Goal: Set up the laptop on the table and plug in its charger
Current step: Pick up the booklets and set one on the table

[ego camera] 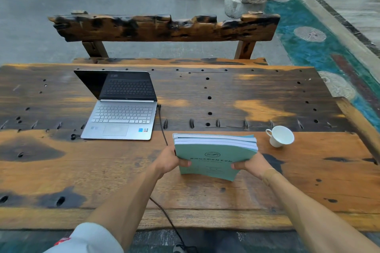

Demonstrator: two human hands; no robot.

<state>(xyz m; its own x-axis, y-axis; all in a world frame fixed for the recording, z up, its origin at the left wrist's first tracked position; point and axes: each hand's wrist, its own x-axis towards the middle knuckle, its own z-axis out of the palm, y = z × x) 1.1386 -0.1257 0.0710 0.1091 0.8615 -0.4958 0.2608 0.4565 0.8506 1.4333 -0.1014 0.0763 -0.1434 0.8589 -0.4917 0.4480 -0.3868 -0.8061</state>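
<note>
A person's two bare hands hold a stack of teal-covered booklets just above a worn wooden table. The left hand grips the stack's left edge, thumb curled over the cover; the right hand grips the right edge the same way, so both grips are clamped on the booklets. The open silver laptop, its screen dark, sits on the table ahead of and to the left of the left grip, apart from it. A black charger cable is plugged into the laptop's right side, runs back past the left grip and drops over the near table edge. A white cup lies tilted on the table just ahead of and to the right of the right grip.
</note>
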